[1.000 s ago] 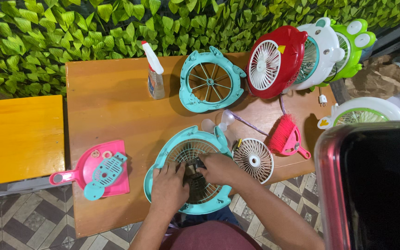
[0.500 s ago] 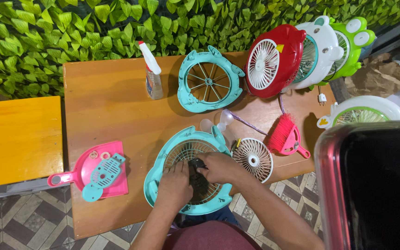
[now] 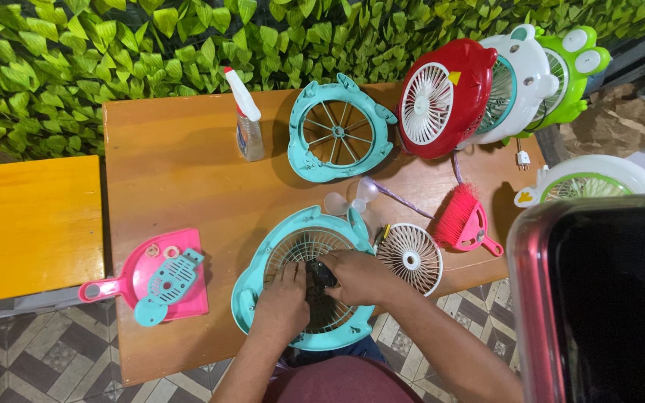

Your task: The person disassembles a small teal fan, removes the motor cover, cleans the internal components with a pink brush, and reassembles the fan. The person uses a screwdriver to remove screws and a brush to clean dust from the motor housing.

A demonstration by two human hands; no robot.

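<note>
Both hands on the teal fan shell at the table's near edge. Left hand and right hand meet over its centre, fingers pinched around a small dark motor part lying between them, right hand slightly nearer.

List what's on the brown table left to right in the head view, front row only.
pink dustpan with a teal plate on it → teal fan housing, left hand and right hand on the black part at its centre → white fan grille → pink hand brush
</note>
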